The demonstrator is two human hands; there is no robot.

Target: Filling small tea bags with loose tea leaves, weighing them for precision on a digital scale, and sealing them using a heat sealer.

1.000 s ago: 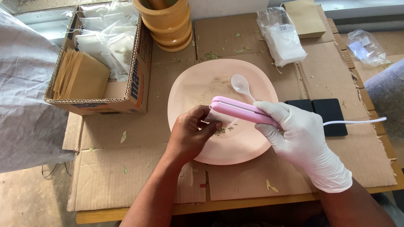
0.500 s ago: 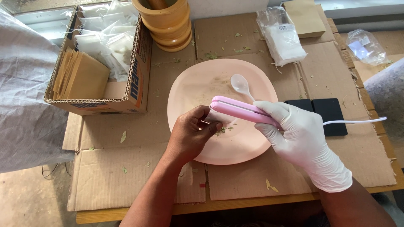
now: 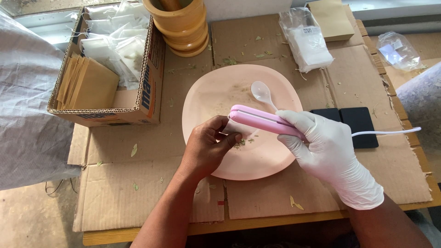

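The gloved right hand (image 3: 328, 147) is wrapped around the rear of a slim pink handheld heat sealer (image 3: 264, 120), held level over the middle of a pink plate (image 3: 206, 98), its white cord (image 3: 386, 132) trailing off toward the right edge of the table. The bare left hand (image 3: 209, 149) is curled at the sealer's front end, fingers (image 3: 229, 138) pinching something small there that is too hidden to name; it looks like a thin sachet. The sealer looks light, rigid and smooth-sided, best gripped along the back half as now, away from the clamping tip, which may be hot. A sachet would be limp and easily creased, so it should be held by its edges. A clear plastic spoon (image 3: 262, 93) and scattered dried leaf bits lie on the plate. The table is covered in flattened cardboard sheets (image 3: 138, 188), uneven at the seams and dusted with leaf flakes. At the far left corner stands a cardboard box (image 3: 151, 89) of brown envelopes and white sachets, with a wooden mortar (image 3: 183, 25) beside it. A bag of white sachets (image 3: 308, 41) sits at the far edge, and two black pads (image 3: 353, 126) lie to the right of the plate.
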